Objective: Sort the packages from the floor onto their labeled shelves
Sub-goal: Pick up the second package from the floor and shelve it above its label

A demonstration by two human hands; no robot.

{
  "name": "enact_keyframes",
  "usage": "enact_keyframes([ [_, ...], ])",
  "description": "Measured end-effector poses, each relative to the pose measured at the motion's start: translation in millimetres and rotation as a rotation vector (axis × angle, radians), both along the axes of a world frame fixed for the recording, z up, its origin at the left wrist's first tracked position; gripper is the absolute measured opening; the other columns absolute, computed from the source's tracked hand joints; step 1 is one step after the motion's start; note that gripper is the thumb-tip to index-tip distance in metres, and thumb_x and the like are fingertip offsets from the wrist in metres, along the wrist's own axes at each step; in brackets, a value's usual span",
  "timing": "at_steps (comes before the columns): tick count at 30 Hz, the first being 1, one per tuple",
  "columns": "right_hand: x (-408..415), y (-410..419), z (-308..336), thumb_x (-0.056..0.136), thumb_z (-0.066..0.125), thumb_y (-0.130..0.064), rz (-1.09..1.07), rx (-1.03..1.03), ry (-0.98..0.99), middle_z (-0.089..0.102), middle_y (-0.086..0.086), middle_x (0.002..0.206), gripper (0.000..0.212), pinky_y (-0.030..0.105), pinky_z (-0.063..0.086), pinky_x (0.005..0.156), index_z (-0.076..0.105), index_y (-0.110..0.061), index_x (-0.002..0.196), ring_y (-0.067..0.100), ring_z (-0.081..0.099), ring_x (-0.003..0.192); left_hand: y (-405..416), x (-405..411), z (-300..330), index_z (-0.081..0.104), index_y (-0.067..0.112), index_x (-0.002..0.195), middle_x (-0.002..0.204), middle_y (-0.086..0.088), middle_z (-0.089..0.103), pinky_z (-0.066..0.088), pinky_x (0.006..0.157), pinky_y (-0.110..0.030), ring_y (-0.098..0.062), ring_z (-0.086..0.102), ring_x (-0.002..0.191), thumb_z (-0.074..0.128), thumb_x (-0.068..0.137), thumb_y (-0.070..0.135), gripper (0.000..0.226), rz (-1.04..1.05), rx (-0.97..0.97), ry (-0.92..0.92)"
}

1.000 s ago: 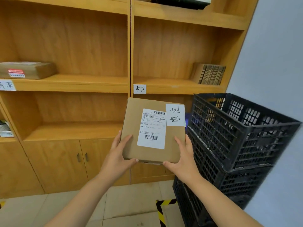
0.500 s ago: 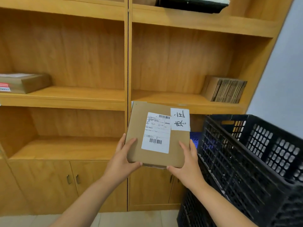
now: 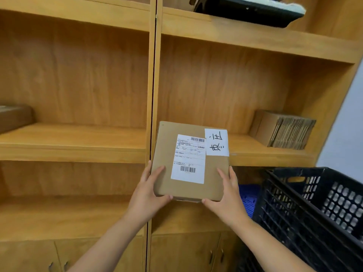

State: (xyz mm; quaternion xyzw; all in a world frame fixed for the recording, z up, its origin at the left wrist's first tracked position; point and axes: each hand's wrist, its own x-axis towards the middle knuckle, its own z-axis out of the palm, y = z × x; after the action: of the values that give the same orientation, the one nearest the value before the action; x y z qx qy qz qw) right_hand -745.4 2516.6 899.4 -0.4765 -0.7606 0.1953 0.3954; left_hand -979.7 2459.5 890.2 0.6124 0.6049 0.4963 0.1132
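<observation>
I hold a flat brown cardboard package (image 3: 167, 154) in front of the wooden shelving, its far edge level with the middle right shelf (image 3: 255, 152). It carries a white shipping label with barcodes and a white handwritten tag at its top right corner. My left hand (image 3: 149, 193) grips its lower left corner, thumb on top. My right hand (image 3: 227, 197) grips its lower right corner the same way. The package covers the shelf's front edge where the paper shelf label hung earlier.
A stack of flattened cardboard (image 3: 284, 130) stands at the right end of that shelf. Another brown package (image 3: 13, 118) lies on the left shelf. Black plastic crates (image 3: 314, 209) stand stacked at the right, with something blue (image 3: 247, 199) behind them. A dark tray-like item (image 3: 247, 10) sits on the top shelf.
The package has risen and moved closer to the middle right shelf, both hands still on it. The view has closed in on the shelving and tilted up; the floor is out of sight.
</observation>
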Motion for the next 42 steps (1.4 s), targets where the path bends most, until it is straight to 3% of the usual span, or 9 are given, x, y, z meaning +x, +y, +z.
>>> enact_keyframes([
  [9,-30.1,74.2,6.1,0.067,0.078,-0.032,-0.041,0.011,-0.003,-0.011,-0.022,0.154,0.096,0.035,0.029,0.111,0.018,-0.04,0.142,0.009,0.009,0.143,79.7,-30.5,7.8,0.032,0.04,0.138,0.154,0.022,0.001,0.042,0.103,-0.039,-0.013,0.028,0.135,0.077,0.068,0.032,0.084,0.003,-0.004,0.038],
  [20,-28.5,134.5,31.5,0.071,0.072,-0.039,-0.011,0.146,-0.025,0.001,-0.027,0.152,0.078,0.031,0.033,0.106,0.031,-0.041,0.137,0.004,0.019,0.137,117.8,-26.2,34.9,0.033,0.041,0.137,0.156,0.011,0.01,0.039,0.105,-0.042,-0.017,0.023,0.138,0.066,0.076,0.048,0.069,0.137,0.012,0.172],
  [23,-25.2,149.7,46.5,0.07,0.071,-0.045,-0.028,0.213,-0.03,0.01,-0.023,0.152,0.072,0.037,0.032,0.108,0.036,-0.041,0.134,0.01,0.026,0.136,125.3,-22.4,47.2,0.044,0.039,0.131,0.153,0.01,0.024,0.033,0.105,-0.042,-0.019,0.023,0.135,0.06,0.079,0.051,0.056,0.232,0.068,0.28],
  [26,-24.0,161.9,55.6,0.072,0.069,-0.049,-0.042,0.282,-0.058,0.02,-0.013,0.151,0.067,0.035,0.024,0.11,0.042,-0.039,0.132,0.014,0.025,0.136,132.8,-18.8,55.6,0.062,0.032,0.115,0.133,0.009,0.052,0.025,0.102,-0.036,-0.017,0.03,0.13,0.053,0.08,0.051,0.041,0.307,0.229,0.401],
  [29,-26.0,173.4,58.4,0.072,0.058,-0.059,-0.068,0.403,-0.072,0.036,-0.007,0.143,0.06,0.034,0.022,0.109,0.052,-0.033,0.126,0.016,0.03,0.13,139.4,-15.2,58.6,0.068,0.026,0.1,0.107,0.01,0.067,0.022,0.096,-0.031,-0.018,0.041,0.12,0.052,0.079,0.041,0.031,0.357,0.383,0.502],
  [31,-29.2,183.8,61.5,0.072,0.051,-0.061,-0.094,0.462,-0.087,0.044,-0.005,0.135,0.056,0.032,0.023,0.106,0.057,-0.028,0.118,0.016,0.035,0.125,145.3,-11.8,62.9,0.069,0.024,0.099,0.102,0.008,0.069,0.025,0.098,-0.036,-0.02,0.045,0.117,0.052,0.081,0.034,0.027,0.397,0.431,0.583],
  [34,-35.2,203.1,65.7,0.075,0.049,-0.059,-0.109,0.522,-0.142,0.055,-0.003,0.122,0.048,0.032,0.024,0.099,0.064,-0.025,0.106,0.017,0.042,0.115,158.2,-9.5,69.6,0.069,0.022,0.101,0.103,0.005,0.071,0.024,0.103,-0.04,-0.023,0.05,0.116,0.061,0.08,0.02,0.023,0.454,0.409,0.714],
  [37,-42.3,221.4,67.7,0.077,0.046,-0.056,-0.11,0.558,-0.198,0.063,-0.005,0.111,0.043,0.033,0.024,0.094,0.065,-0.025,0.101,0.018,0.046,0.108,173.4,-10.2,73.2,0.067,0.02,0.106,0.106,0.003,0.07,0.02,0.11,-0.044,-0.028,0.052,0.121,0.069,0.071,0.009,0.037,0.488,0.302,0.831],
  [42,-52.5,241.0,72.0,0.08,0.06,-0.041,-0.072,0.455,-0.274,0.057,-0.005,0.124,0.04,0.041,0.027,0.101,0.057,-0.025,0.116,0.022,0.045,0.118,195.4,-11.0,74.0,0.06,0.016,0.118,0.117,-0.002,0.066,0.013,0.114,-0.049,-0.029,0.044,0.131,0.071,0.062,-0.001,0.06,0.558,0.157,0.989],
])
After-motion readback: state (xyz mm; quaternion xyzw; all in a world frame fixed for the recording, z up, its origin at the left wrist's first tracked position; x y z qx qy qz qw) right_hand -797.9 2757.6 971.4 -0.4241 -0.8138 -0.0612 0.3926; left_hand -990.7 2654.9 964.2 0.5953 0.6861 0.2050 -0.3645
